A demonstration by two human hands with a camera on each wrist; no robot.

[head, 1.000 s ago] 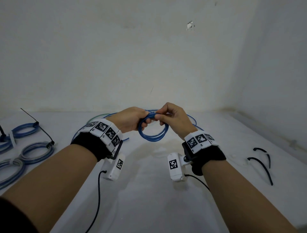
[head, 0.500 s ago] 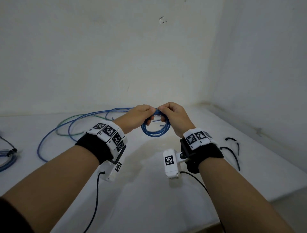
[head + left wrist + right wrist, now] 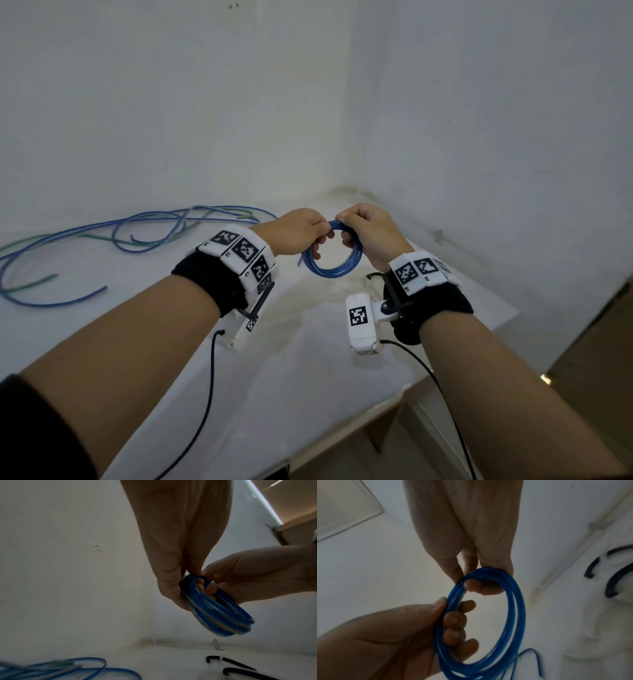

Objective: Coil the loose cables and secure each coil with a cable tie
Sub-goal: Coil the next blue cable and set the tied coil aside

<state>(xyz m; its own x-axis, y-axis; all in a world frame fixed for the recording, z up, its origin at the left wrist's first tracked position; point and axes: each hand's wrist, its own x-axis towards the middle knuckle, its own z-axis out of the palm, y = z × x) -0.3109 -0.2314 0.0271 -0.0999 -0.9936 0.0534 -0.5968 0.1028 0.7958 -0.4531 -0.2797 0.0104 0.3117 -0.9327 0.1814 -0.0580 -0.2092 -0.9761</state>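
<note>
- Both hands closed on the blue coil [image 3: 331,255]: left hand [image 3: 297,235] with fingers curled through the ring and thumb outside, right hand [image 3: 368,233] pinching the top of the ring between thumb and fingertips.
- Coil held up in the air above the white table [image 3: 308,359], between the two hands, several turns lying side by side, ring roughly upright.
- Short free end [image 3: 532,660] trailing below the ring in the right wrist view; probably the cable's tail, not yet tucked in.
- No tie on this coil as far as can be seen.
- Black cable ties [image 3: 233,668] lying on the table below, apart from the coil.
- More loose cables [image 3: 137,236], blue and green, spread on the table to the left, uncoiled.
- Best done now: keep the turns bunched flat under the left thumb so none springs out, and bring the tail alongside the bundle before letting go with the right.
- Only then free the right hand for a tie; left grip alone must carry the whole ring.
- Worth keeping the pinch at one spot on the ring, leaving the rest bare for the tie to pass round.
- Risk: a stiff cable like this tends to unwind the moment the pinch slackens.
</note>
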